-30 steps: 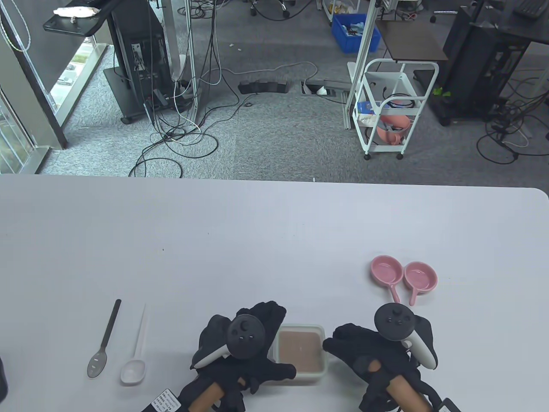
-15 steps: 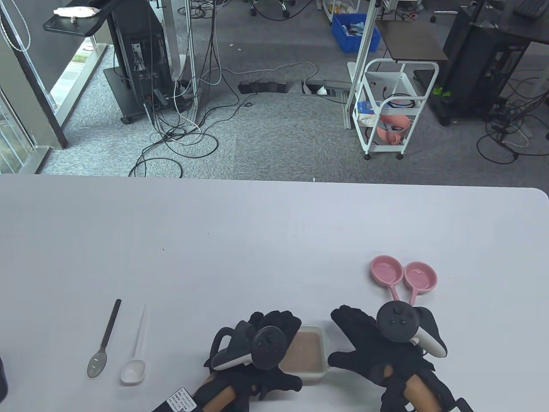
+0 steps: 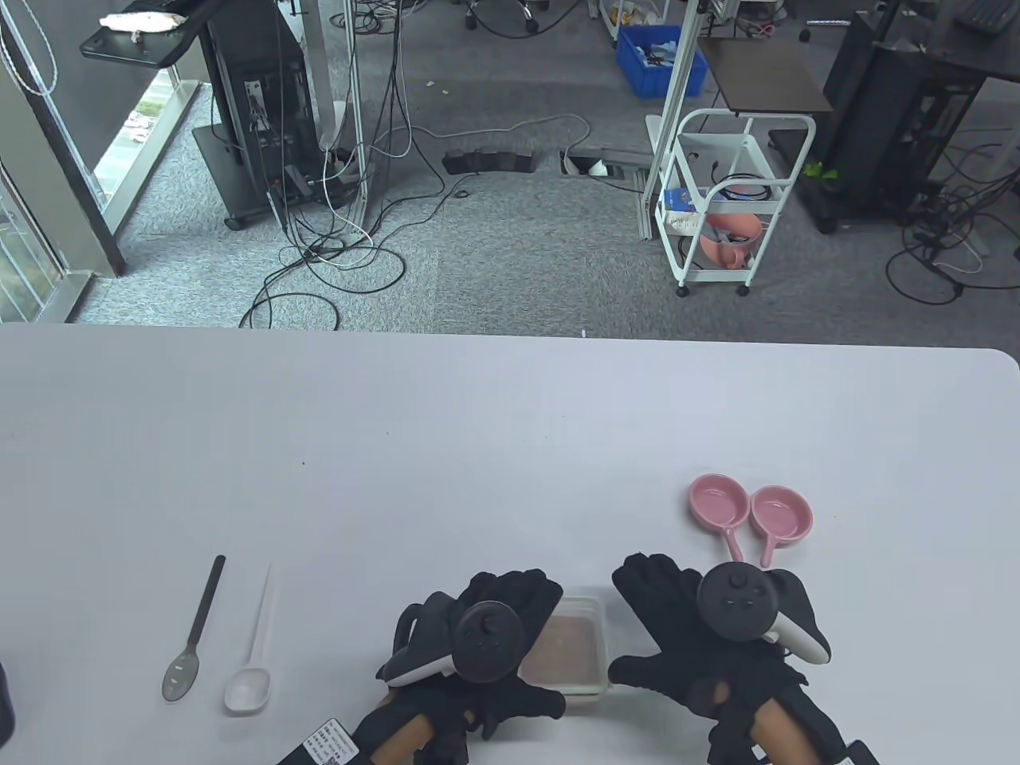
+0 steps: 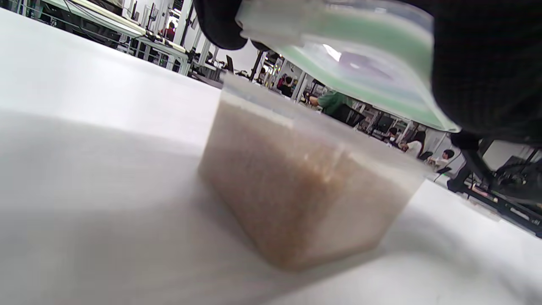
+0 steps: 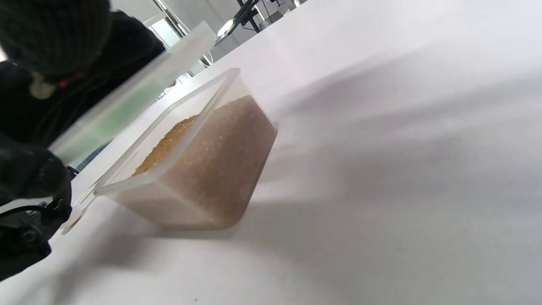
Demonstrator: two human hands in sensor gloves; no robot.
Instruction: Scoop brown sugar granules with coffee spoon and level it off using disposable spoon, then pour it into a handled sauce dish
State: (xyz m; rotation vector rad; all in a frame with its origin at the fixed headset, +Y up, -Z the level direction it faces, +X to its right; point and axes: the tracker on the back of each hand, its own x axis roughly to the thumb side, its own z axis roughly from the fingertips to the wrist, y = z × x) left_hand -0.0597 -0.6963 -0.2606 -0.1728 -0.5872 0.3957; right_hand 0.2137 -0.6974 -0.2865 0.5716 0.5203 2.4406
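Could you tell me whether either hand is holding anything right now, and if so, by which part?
The left hand grips the container lid by its edge, lifted off the sugar container. The right hand holds nothing, its fingers spread beside the container.

- White label with small black print on the left wrist strap, near edge of the table view: characters too small to read.
- No readable text, brand or number on anything else in the table view.
- Left wrist view and right wrist view: no legible text.
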